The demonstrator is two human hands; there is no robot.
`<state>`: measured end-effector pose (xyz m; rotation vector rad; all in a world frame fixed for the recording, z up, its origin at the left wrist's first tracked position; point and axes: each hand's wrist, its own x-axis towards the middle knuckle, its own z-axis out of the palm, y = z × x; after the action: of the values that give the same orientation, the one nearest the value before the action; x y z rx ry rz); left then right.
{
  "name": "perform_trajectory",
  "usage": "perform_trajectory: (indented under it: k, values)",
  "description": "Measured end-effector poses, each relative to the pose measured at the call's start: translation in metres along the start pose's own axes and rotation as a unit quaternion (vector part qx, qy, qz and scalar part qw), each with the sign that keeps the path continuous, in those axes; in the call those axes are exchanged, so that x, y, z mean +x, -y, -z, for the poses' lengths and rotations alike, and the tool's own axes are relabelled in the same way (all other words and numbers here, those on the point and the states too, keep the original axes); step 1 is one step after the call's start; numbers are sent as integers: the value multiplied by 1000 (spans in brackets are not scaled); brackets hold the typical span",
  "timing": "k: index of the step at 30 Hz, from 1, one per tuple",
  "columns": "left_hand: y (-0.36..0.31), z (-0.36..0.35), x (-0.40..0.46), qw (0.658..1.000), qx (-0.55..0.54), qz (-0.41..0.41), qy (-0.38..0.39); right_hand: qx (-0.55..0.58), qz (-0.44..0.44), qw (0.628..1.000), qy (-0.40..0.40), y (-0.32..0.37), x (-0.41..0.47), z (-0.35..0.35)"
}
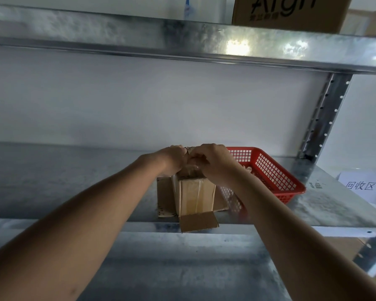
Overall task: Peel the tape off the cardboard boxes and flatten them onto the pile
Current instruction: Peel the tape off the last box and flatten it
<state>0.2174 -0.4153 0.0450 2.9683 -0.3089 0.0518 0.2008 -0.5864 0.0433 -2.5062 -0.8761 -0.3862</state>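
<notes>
Galvanised steel everywhere: one shelf carries the action, with a second shelf overhead. From the left comes the left hand, fingers curled over the top left edge of the one upright cardboard box and gripping it. That box stands mid-shelf on one flattened cardboard sheet, with a strip of clear tape running down its front face and one bottom flap hanging over the shelf lip. The right hand meets the left on top, fingers bunched and pinching at the box's upper edge; what exactly they nip is hidden behind the knuckles. Just right of the box sits one red mesh basket, partly blocked by the right forearm. Further right, one perforated upright post, one paper sign, and above, one printed carton.
</notes>
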Motion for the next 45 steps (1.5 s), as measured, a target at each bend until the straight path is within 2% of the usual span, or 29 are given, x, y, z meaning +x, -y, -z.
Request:
perform_trajectory:
  k: [3, 5, 9, 14, 17, 20, 23, 25, 29, 33, 38, 43, 45]
  values:
    - [1, -1, 1, 1000, -6, 11, -3, 167, -25, 985, 23, -2, -12, 10]
    - [0, -2, 0, 1000, -10, 15, -4, 233, -46, 971, 7, -4, -17, 9]
    - [-3, -1, -1, 1000, -3, 13, -9, 117, -38, 991, -57, -5, -14, 3]
    - [-5, 0, -1, 999, -23, 29, -9, 7, -5, 1000, 2, -4, -14, 4]
    - [-6, 0, 0, 999, -17, 32, 4, -23, 27, 999, 6, -1, -15, 7]
    - [-6, 1, 0, 999, -4, 29, 17, -6, 27, 1000, 3, 2, -14, 6]
    - [-2, 0, 2, 1000, 5, 26, 17, 94, -21, 995, 39, 0, -16, 12]
    - [0, -2, 3, 1000, -7, 25, 12, 120, -31, 991, 40, -3, -21, 18]
    - [-2, -7, 7, 1000, -12, 4, -14, 83, -33, 995, -40, -10, -31, 13]
    - [-1, -7, -2, 985, -95, -101, -102, 34, -10, 996, -84, -13, -36, -1]
    - [3, -5, -8, 979, -175, -101, -35, -10, 28, 999, -32, -12, -40, 5]
    - [-3, -5, -15, 976, -184, -116, 4, 52, 63, 994, -76, -9, -43, 9]
    - [-2, -5, -13, 975, -191, -111, 10, 51, 61, 994, -69, -9, -46, 10]
